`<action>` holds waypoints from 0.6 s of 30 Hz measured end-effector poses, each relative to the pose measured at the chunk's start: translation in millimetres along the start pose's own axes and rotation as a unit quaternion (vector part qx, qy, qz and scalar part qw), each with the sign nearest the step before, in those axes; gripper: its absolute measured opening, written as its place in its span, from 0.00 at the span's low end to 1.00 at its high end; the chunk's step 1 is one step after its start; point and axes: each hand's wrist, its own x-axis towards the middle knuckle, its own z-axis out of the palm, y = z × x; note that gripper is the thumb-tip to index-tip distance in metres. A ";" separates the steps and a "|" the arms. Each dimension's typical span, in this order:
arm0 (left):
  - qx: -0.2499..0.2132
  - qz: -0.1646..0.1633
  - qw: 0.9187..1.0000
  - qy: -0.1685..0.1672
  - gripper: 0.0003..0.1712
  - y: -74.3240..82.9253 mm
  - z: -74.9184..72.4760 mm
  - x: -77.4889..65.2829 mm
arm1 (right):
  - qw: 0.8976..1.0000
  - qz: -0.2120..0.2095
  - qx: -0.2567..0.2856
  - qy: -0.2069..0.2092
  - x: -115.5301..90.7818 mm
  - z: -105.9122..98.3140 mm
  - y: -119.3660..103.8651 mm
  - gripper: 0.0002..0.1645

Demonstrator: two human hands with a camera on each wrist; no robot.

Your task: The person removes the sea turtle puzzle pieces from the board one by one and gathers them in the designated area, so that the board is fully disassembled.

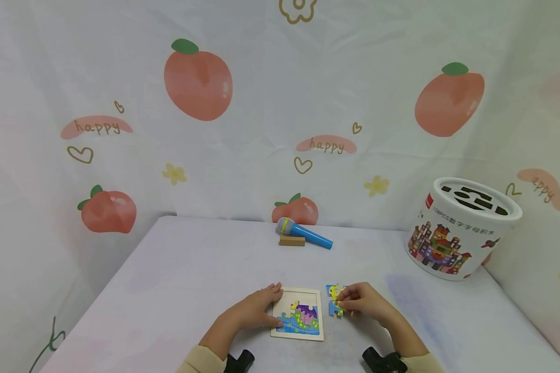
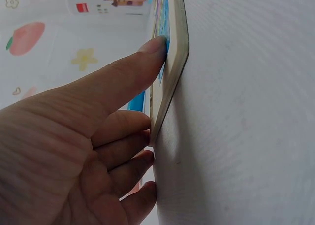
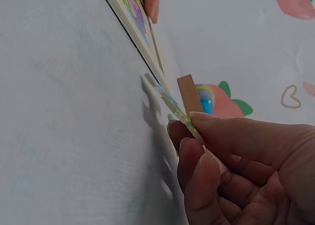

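A square wooden puzzle board (image 1: pixel 298 336) lies on the table, partly filled with blue, green, purple and pink pieces; its upper left shows bare wood. My left hand (image 1: pixel 260 306) rests along the board's left side. In the left wrist view its thumb (image 2: pixel 156 47) presses on the board's face, the other fingers loosely bent by the edge. Right of the board, my right hand (image 1: pixel 364 302) pinches a blue, yellow and green puzzle piece (image 3: pixel 172 104) between thumb and forefinger, tilted above its shadow. Blue-and-yellow piecework (image 1: pixel 332 291) shows beside those fingers; whether it is separate I cannot tell.
A blue toy microphone (image 1: pixel 311 237) and a small brown wooden block (image 1: pixel 292 241) lie near the table's back edge. A large white bucket (image 1: pixel 462 233) with a slotted lid stands at the back right. Behind the table hangs a peach-patterned cloth (image 1: pixel 261 171).
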 end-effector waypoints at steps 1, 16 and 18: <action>0.001 -0.001 1.000 0.000 0.44 0.3 0.0 0.0 | 1.000 0.000 0.001 0.000 -0.4 0.1 0.4 0.12; 0.007 0.000 1.000 0.003 0.43 2.0 -0.5 -1.2 | 0.994 -0.049 -0.086 0.035 -7.1 5.4 -2.7 0.14; 0.005 -0.002 1.000 0.002 0.43 2.2 -0.6 -1.5 | 0.990 -0.070 -0.113 0.039 -8.9 7.5 -4.0 0.15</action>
